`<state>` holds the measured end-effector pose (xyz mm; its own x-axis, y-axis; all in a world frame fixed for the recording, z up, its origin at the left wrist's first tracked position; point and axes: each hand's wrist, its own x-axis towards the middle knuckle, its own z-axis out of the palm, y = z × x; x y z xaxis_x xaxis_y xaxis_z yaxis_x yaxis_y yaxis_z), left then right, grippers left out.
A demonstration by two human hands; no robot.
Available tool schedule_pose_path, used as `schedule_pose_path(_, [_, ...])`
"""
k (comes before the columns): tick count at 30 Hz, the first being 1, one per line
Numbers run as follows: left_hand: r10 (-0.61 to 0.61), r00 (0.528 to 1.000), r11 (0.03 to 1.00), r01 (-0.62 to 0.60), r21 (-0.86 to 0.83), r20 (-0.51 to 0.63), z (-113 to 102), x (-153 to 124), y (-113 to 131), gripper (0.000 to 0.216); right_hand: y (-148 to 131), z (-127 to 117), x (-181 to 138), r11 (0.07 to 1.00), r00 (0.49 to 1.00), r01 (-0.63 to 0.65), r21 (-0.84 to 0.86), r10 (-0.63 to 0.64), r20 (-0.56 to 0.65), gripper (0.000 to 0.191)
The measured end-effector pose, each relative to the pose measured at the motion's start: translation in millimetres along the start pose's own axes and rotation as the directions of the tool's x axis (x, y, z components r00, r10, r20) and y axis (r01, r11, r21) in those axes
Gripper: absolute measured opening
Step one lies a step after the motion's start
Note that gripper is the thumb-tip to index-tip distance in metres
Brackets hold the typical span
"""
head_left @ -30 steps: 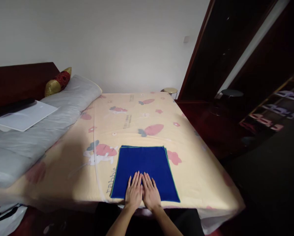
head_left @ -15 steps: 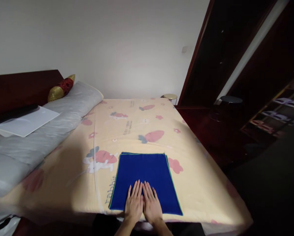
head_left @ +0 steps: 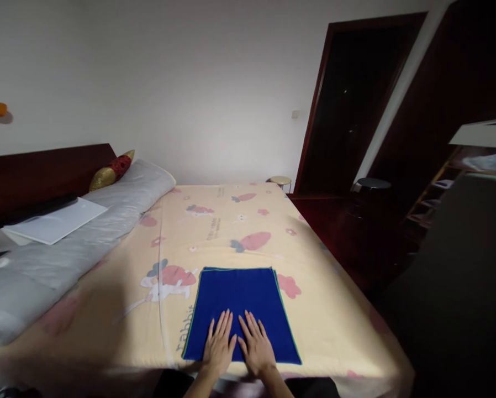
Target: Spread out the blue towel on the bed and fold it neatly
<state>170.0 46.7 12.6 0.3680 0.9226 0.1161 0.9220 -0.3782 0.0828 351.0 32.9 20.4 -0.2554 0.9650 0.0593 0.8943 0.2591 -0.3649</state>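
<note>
A folded dark blue cloth [head_left: 239,296] with a thin green edge lies flat near the front edge of the bed [head_left: 334,309]. My left hand [head_left: 219,348] rests palm down on the cloth's near half, fingers spread. Beside it, my right hand [head_left: 256,347] also lies flat on the cloth, fingers spread and slightly apart from the left. Neither hand holds anything.
The bed has a cream sheet printed with carrots and rabbits. Grey pillows [head_left: 86,237] run along the left, with a white sheet of paper [head_left: 55,221] and a red-gold cushion [head_left: 111,170] on them. A dark wooden door [head_left: 347,105] and shelves [head_left: 438,188] stand at the right.
The camera has tilted upward, showing more wall and door. My hands have parted slightly on the blue cloth; the cloth itself has not moved.
</note>
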Motion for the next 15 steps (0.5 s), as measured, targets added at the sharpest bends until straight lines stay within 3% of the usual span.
schedule_pose_path(4, [-0.134, 0.991, 0.99, 0.135, 0.047, -0.024, -6.1, -23.5, -39.6, 0.057, 39.8, -15.7, -21.7, 0.985, 0.985, -0.166, -0.038, 0.164, -0.054, 0.063])
schedule_pose_path(7, [-0.165, 0.986, 0.983, 0.167, 0.082, -0.035, -7.0, -43.3, -64.8, 0.057, 67.5, -20.2, -38.3, 0.962, 0.964, -0.26, -0.083, 0.253, -0.082, 0.067])
schedule_pose_path(11, [-0.193, 0.981, 0.975, 0.196, 0.105, -0.035, -7.3, -52.0, -74.8, 0.057, 81.9, -17.0, -44.3, 0.956, 0.959, -0.273, -0.109, 0.262, -0.106, 0.068])
schedule_pose_path(15, [-0.157, 0.987, 0.979, 0.16, 0.122, -0.038, -12.3, -46.6, -73.8, 0.057, 77.2, -11.7, -37.9, 0.953, 0.95, -0.28, -0.119, 0.257, -0.176, 0.072])
